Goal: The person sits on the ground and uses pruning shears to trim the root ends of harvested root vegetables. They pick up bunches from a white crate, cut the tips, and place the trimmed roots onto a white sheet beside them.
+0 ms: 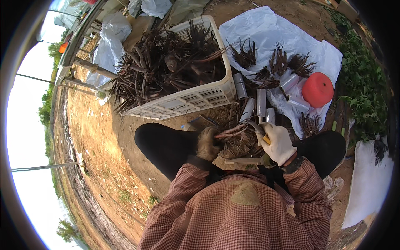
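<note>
My left hand, in a soiled glove, grips a small bunch of woody roots or stems that points to the right. In a cleaner white glove, my right hand holds pruning shears by a yellow handle. The metal jaws lie at the right ends of the stems; whether they touch them I cannot tell. Beneath both hands the ground is strewn with root and stem trimmings. Several rolls of clear plastic film or bags lie just beyond the shears.
A white plastic crate heaped with dark roots stands ahead. To its right, a white plastic sheet bears several root bunches and a red rounded object. Leafy green plants border the right side. A wooden piece lies between my legs.
</note>
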A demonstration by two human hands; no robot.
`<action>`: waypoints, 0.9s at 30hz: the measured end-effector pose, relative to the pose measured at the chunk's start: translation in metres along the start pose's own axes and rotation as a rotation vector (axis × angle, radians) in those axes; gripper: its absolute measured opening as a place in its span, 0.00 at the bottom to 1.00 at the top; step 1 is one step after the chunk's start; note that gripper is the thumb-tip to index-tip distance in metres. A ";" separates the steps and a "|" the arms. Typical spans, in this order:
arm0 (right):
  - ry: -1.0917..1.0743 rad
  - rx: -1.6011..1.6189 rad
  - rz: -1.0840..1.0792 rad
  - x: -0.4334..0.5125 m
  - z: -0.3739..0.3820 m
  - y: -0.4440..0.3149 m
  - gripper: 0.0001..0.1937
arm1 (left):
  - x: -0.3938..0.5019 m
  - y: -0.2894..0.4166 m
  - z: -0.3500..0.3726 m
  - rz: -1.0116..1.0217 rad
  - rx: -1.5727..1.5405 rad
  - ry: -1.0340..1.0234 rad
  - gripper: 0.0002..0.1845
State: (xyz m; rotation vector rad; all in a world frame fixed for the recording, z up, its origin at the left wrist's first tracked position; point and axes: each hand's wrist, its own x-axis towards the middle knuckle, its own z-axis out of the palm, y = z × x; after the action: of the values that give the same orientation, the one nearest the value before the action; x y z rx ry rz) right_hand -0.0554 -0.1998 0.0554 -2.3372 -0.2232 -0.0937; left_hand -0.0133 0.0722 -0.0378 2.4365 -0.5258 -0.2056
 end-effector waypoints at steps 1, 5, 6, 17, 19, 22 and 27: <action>0.062 0.076 0.042 0.001 -0.003 0.002 0.11 | 0.000 0.001 -0.002 -0.030 -0.023 0.037 0.24; 0.085 0.201 0.167 0.002 -0.016 0.012 0.16 | 0.002 0.004 0.002 -0.131 -0.663 0.074 0.19; 0.100 -0.027 0.073 0.004 -0.015 0.012 0.17 | 0.003 0.003 0.003 -0.081 -0.708 0.055 0.19; 0.234 0.735 0.238 -0.006 -0.010 0.015 0.07 | 0.003 -0.003 0.010 -0.018 -0.981 0.028 0.29; 0.463 0.885 0.262 -0.007 -0.015 0.028 0.07 | 0.001 -0.009 0.010 -0.149 -1.273 -0.021 0.30; 0.278 0.543 0.298 -0.008 -0.019 0.049 0.11 | 0.009 -0.028 0.014 -0.168 -1.425 -0.077 0.31; 0.146 0.063 0.224 -0.007 -0.001 0.055 0.15 | 0.012 -0.044 0.030 -0.310 -1.585 -0.151 0.41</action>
State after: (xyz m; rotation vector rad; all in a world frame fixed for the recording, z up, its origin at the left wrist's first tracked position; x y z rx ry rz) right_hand -0.0518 -0.2390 0.0165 -2.2644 0.1073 -0.1437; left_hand 0.0035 0.0828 -0.0889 0.9200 0.0521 -0.6349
